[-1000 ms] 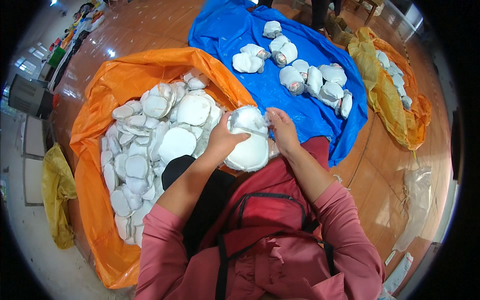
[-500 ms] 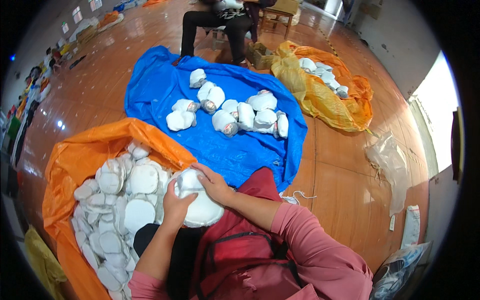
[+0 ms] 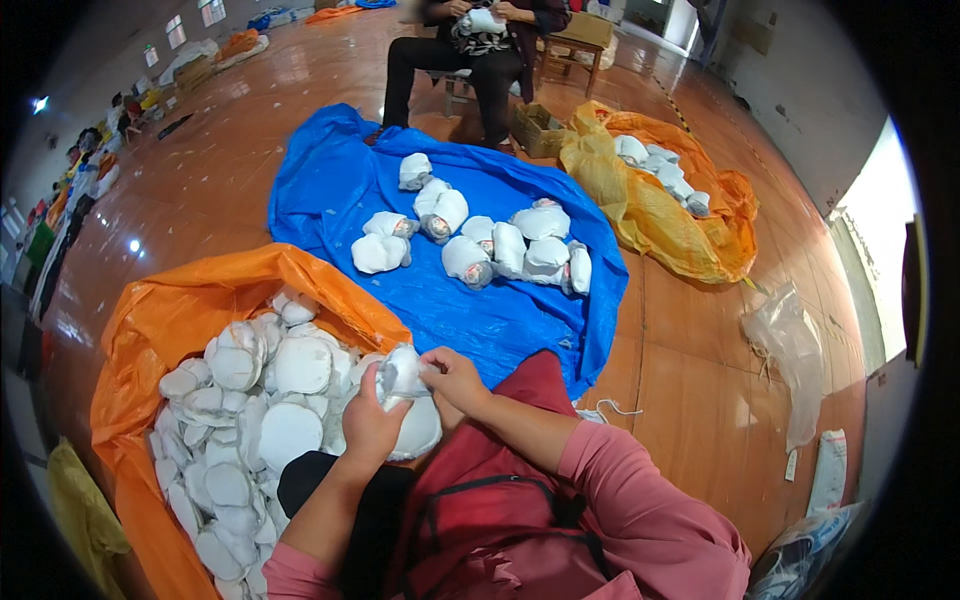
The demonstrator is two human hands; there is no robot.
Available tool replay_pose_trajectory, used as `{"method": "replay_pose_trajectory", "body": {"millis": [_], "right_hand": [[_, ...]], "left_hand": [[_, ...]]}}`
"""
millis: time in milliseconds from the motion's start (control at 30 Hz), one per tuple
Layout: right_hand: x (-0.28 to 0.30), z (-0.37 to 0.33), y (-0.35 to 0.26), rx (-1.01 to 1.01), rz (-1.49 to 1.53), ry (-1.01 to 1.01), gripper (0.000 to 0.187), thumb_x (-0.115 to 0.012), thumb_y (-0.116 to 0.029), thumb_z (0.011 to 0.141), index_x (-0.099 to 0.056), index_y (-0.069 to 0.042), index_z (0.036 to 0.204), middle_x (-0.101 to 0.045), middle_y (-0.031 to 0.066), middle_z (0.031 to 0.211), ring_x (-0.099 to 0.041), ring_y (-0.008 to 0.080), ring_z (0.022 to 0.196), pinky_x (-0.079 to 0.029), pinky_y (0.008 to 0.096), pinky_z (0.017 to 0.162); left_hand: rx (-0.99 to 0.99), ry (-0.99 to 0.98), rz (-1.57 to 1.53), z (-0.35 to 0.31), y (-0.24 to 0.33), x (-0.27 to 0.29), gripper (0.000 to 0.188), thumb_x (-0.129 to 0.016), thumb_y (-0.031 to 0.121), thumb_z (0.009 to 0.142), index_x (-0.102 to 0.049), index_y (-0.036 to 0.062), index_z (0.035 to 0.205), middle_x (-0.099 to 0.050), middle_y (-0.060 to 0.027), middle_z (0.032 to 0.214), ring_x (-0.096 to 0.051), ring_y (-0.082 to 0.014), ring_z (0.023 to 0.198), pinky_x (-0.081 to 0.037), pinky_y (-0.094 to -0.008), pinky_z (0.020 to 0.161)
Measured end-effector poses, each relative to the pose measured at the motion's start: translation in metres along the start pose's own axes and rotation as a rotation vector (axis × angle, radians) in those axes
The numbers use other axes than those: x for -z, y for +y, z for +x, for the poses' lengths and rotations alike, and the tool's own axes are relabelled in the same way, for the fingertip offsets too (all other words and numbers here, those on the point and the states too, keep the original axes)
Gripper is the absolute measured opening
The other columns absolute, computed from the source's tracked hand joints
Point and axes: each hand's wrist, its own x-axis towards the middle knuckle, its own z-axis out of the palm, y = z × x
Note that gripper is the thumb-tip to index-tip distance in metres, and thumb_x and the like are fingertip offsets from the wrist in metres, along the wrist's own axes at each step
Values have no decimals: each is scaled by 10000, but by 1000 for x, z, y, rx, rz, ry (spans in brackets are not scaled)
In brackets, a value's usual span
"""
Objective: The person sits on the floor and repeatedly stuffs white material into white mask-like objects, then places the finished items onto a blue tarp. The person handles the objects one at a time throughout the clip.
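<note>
Above my lap I hold a rounded white padded cloth piece (image 3: 418, 432) with a greyish, bunched upper part. My left hand (image 3: 368, 422) is closed round its left side, with the thumb across the front. At the upper right edge my right hand (image 3: 458, 384) pinches the cloth; its fingertips are partly hidden. Just left of my hands, an orange sack (image 3: 135, 330) lies spread wide, with many similar flat white pads (image 3: 291, 436) heaped in it.
Ahead, a blue sheet (image 3: 335, 165) bears several rolled white bundles (image 3: 466, 262). Beyond it a seated person (image 3: 490, 60) handles a white piece. A yellow-orange sack (image 3: 625, 215) with white bundles, a cardboard box (image 3: 538, 130) and a clear plastic bag (image 3: 785, 350) lie right.
My right hand has gone from lying over the pad's top to pinching its edge, and the upper part is now bunched up. The whole view has shifted slightly.
</note>
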Motion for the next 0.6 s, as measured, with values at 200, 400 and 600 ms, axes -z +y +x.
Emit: {"method": "replay_pose_trajectory", "body": {"millis": [200, 400, 600], "right_hand": [[-6, -8, 9, 98, 21, -139, 245, -627, -188, 898, -661, -2, 1053, -605, 89, 915, -562, 162, 834, -462, 278, 736], [11, -3, -22, -395, 536, -455, 165, -560, -158, 955, -630, -76, 1079, -585, -8, 947, -507, 96, 764, -444, 237, 714], [5, 3, -6, -249, 495, -115, 230, -646, -82, 860, -562, -55, 1073, -571, 6, 885, -538, 105, 745, -462, 242, 681]], "left_hand": [[41, 43, 42, -1, 3, 3, 686, -737, 218, 752, -408, 47, 1329, -648, -251, 1001, -625, -424, 925, -483, -470, 777], [74, -11, -28, -1, -6, 7, 753, -748, 241, 735, -386, 30, 1361, -640, -271, 1017, -615, -436, 949, -482, -466, 803], [-15, -5, 26, 3, -1, 4, 697, -724, 242, 763, -407, 44, 1351, -641, -252, 1035, -619, -426, 935, -486, -465, 780]]}}
